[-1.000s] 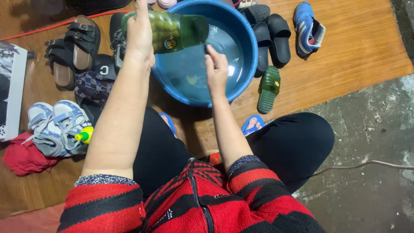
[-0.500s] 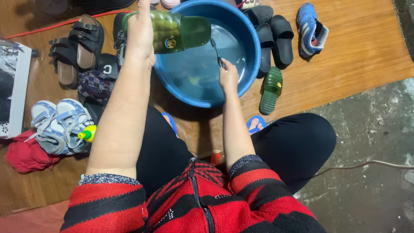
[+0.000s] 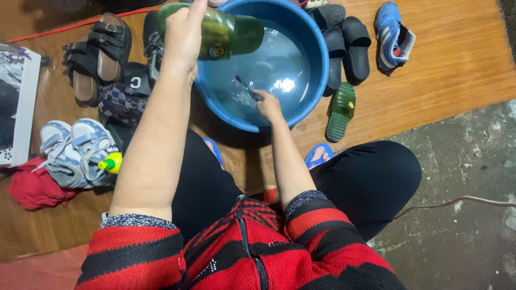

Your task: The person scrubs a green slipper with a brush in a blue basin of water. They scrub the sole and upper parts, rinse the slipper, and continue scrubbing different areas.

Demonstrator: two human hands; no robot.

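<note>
My left hand (image 3: 185, 35) gripped a green bottle (image 3: 226, 33) tilted over the blue basin (image 3: 314, 80) on the wooden floor (image 3: 451, 64); my right hand (image 3: 267, 104), fingers closed on something small and dark, dipped into its water.

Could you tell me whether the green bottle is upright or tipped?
Tipped: the left hand holds the green bottle on its side over the blue basin.

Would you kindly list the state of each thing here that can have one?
Blue basin: upright, holding water.
Green bottle: tipped sideways over the basin, held by the left hand.
Right hand: at the water, fingers on a small dark object.
Green slipper: sole up, on the floor beside the basin.
Black sandals: upright, paired.
Small yellow bottle: lying on the pale sneakers.
</note>
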